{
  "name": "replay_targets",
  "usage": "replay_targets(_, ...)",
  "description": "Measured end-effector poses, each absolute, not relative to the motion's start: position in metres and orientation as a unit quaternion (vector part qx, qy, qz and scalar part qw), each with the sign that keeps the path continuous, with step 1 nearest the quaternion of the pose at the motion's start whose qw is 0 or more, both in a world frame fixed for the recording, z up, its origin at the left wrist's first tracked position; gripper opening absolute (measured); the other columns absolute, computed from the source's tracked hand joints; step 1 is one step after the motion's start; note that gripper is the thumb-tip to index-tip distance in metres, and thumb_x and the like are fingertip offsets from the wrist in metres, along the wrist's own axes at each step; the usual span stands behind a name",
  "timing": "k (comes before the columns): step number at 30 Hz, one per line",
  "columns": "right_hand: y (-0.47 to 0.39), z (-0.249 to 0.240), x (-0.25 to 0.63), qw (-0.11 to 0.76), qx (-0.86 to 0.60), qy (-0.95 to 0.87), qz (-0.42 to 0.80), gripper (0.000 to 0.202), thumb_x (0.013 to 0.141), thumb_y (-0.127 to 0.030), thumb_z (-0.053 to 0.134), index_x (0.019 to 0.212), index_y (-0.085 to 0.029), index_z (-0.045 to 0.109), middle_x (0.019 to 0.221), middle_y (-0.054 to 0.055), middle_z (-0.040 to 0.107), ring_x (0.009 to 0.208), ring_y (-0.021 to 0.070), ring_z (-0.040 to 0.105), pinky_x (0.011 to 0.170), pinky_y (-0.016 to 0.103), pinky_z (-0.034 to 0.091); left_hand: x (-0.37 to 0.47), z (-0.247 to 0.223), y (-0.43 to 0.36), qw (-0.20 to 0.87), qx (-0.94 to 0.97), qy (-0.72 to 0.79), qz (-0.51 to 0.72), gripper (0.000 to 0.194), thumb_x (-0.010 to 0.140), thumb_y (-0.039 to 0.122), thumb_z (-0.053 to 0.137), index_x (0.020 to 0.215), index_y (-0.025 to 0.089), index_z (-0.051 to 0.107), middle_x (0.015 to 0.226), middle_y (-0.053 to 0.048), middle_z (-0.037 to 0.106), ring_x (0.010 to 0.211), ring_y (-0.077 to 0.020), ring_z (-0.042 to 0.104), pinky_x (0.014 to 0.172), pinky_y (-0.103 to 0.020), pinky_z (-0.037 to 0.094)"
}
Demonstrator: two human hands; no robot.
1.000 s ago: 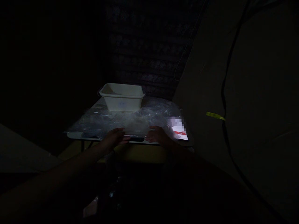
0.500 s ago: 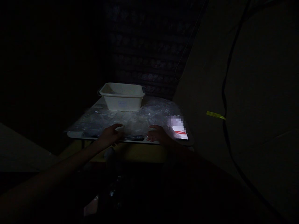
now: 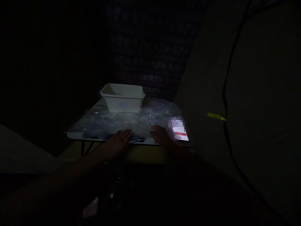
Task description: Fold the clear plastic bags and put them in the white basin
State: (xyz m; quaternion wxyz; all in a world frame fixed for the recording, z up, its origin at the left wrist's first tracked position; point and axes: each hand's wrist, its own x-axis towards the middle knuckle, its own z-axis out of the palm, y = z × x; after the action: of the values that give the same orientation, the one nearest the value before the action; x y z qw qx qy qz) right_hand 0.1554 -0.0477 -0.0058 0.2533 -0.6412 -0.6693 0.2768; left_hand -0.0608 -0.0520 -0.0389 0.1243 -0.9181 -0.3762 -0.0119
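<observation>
Clear plastic sheeting (image 3: 94, 122), perhaps bags, lies crumpled over the tabletop in dim light. My left hand (image 3: 121, 139) rests palm down at the table's front edge, its fingers stretched out over the plastic. To its right, my right hand (image 3: 160, 135) is at the same edge with thumb and fingers apart, touching or just above the plastic; some of its fingers are lost in shadow. Between the hands lies a flat, paler piece of the plastic. A dark, shiny strip (image 3: 137, 139) runs along the edge beside my left fingertips.
A cream plastic tub (image 3: 124, 102) with side handles stands at the back of the table (image 3: 81, 135). A lit phone (image 3: 180, 133) lies at the right edge, partly against the plastic. A dark cable (image 3: 225, 100) with a yellow tag (image 3: 216, 116) hangs on the right.
My left hand has moved right and turned palm down, its fingers now flat on the plastic. My right hand has shifted only slightly. Tub and phone are unmoved.
</observation>
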Motion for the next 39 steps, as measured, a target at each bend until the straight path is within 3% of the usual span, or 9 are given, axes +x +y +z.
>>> replay_targets(5, -0.054, 0.001, 0.155, 0.197, -0.565, -0.802, 0.011, 0.029, 0.071, -0.022, 0.036, 0.096, -0.015, 0.049, 0.097, 0.007, 0.053, 0.087, 0.0170, 0.049, 0.074, 0.029, 0.039, -0.056, -0.034, -0.059, 0.123, -0.915, -0.383, 0.014, 0.046, 0.076, 0.024, 0.028, 0.119, 0.008, 0.024, 0.126, -0.015, 0.024, 0.115, -0.0200, 0.019, 0.091, -0.035, 0.017)
replay_targets(8, -0.058, -0.004, 0.144, 0.179, -0.465, -0.867, -0.026, 0.033, 0.073, -0.022, 0.034, 0.102, -0.011, 0.045, 0.105, 0.009, 0.048, 0.096, 0.0158, 0.043, 0.082, 0.027, 0.034, -0.052, -0.033, -0.061, 0.126, -0.914, -0.387, 0.008, 0.047, 0.076, 0.025, 0.029, 0.119, 0.008, 0.025, 0.125, -0.014, 0.024, 0.115, -0.0203, 0.020, 0.091, -0.036, 0.017)
replay_targets(12, -0.060, -0.021, 0.136, 0.134, -0.417, -0.898, -0.050, 0.046, 0.074, -0.033, 0.033, 0.111, -0.006, 0.036, 0.118, 0.013, 0.037, 0.110, 0.0199, 0.029, 0.092, 0.033, 0.022, -0.051, -0.037, -0.060, 0.126, -0.916, -0.381, -0.007, 0.045, 0.076, 0.025, 0.028, 0.118, 0.009, 0.027, 0.125, -0.014, 0.025, 0.114, -0.0203, 0.021, 0.091, -0.036, 0.018)
replay_targets(21, -0.068, -0.033, 0.149, 0.062, -0.450, -0.889, -0.057, 0.056, 0.075, -0.043, 0.024, 0.117, -0.006, 0.028, 0.124, 0.015, 0.027, 0.115, 0.0215, 0.018, 0.092, 0.040, 0.015, -0.057, -0.037, -0.060, 0.133, -0.909, -0.395, -0.020, 0.047, 0.073, 0.023, 0.031, 0.118, 0.007, 0.028, 0.124, -0.015, 0.027, 0.114, -0.0221, 0.020, 0.089, -0.038, 0.020)
replay_targets(28, -0.067, -0.037, 0.152, 0.054, -0.449, -0.890, -0.056, 0.057, 0.073, -0.043, 0.029, 0.118, -0.007, 0.025, 0.125, 0.015, 0.025, 0.115, 0.0227, 0.019, 0.092, 0.043, 0.011, -0.056, -0.035, -0.060, 0.133, -0.900, -0.416, -0.012, 0.045, 0.074, 0.025, 0.032, 0.115, 0.008, 0.033, 0.122, -0.015, 0.031, 0.113, -0.0233, 0.024, 0.089, -0.040, 0.019)
replay_targets(32, -0.065, -0.039, 0.152, 0.053, -0.448, -0.891, -0.057, 0.058, 0.071, -0.039, 0.034, 0.119, -0.007, 0.024, 0.126, 0.014, 0.023, 0.115, 0.0231, 0.018, 0.092, 0.045, 0.010, -0.053, -0.038, -0.056, 0.160, -0.903, -0.397, -0.037, 0.042, 0.074, 0.015, 0.031, 0.116, 0.012, 0.032, 0.123, -0.011, 0.030, 0.113, -0.0210, 0.024, 0.090, -0.040, 0.017)
replay_targets(35, -0.065, -0.038, 0.152, 0.044, -0.450, -0.890, -0.054, 0.059, 0.070, -0.036, 0.037, 0.119, -0.007, 0.023, 0.126, 0.014, 0.022, 0.115, 0.0228, 0.017, 0.092, 0.045, 0.009, -0.052, -0.038, -0.052, 0.163, -0.916, -0.365, -0.044, 0.043, 0.073, 0.008, 0.030, 0.115, 0.012, 0.033, 0.121, -0.010, 0.034, 0.112, -0.0189, 0.027, 0.090, -0.037, 0.019)
replay_targets(39, -0.065, -0.038, 0.151, 0.042, -0.451, -0.890, -0.054, 0.060, 0.068, -0.033, 0.039, 0.119, -0.007, 0.022, 0.126, 0.014, 0.021, 0.116, 0.0225, 0.016, 0.092, 0.045, 0.009, -0.056, -0.039, -0.049, 0.138, -0.931, -0.334, -0.050, 0.037, 0.074, 0.012, 0.032, 0.110, 0.010, 0.039, 0.116, -0.013, 0.040, 0.107, -0.0185, 0.035, 0.088, -0.036, 0.025)
